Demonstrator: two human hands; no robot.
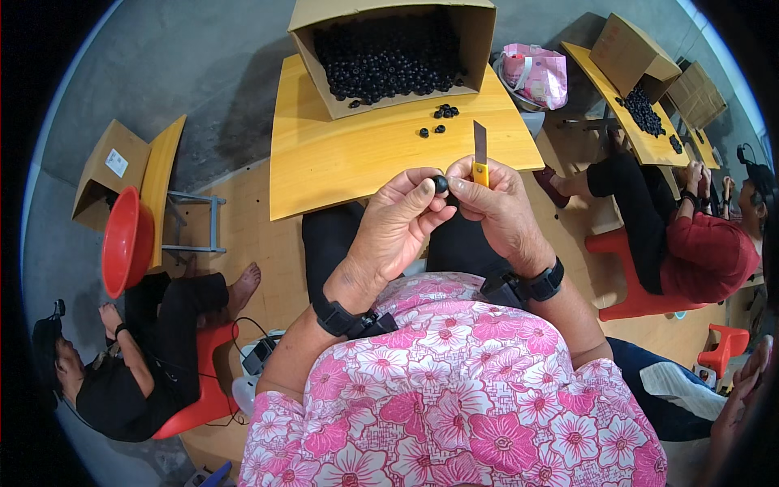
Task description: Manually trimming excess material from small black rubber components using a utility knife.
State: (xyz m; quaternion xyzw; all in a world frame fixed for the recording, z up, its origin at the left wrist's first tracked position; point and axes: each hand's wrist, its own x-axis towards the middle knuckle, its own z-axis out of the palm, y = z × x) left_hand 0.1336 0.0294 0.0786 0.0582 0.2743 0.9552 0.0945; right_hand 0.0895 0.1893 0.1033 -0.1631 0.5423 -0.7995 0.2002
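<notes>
Between the fingertips of my left hand (398,215) is a small round black part (441,184), pinched by thumb and fingers. My right hand (499,203) touches the same part with its thumb and fingertips. It also grips a yellow utility knife (481,174), whose blade (479,140) points up and away from me. Both hands are held in front of my chest, over the table's near edge. Several loose black parts (439,128) lie on the yellow table (357,174) beyond my hands.
A cardboard box (391,10) on its side, full of black parts (389,61), stands at the table's far side. A pink bag (535,77) is right of it. Co-workers sit on red stools (199,381) at left and right. A red basin (127,243) leans at left.
</notes>
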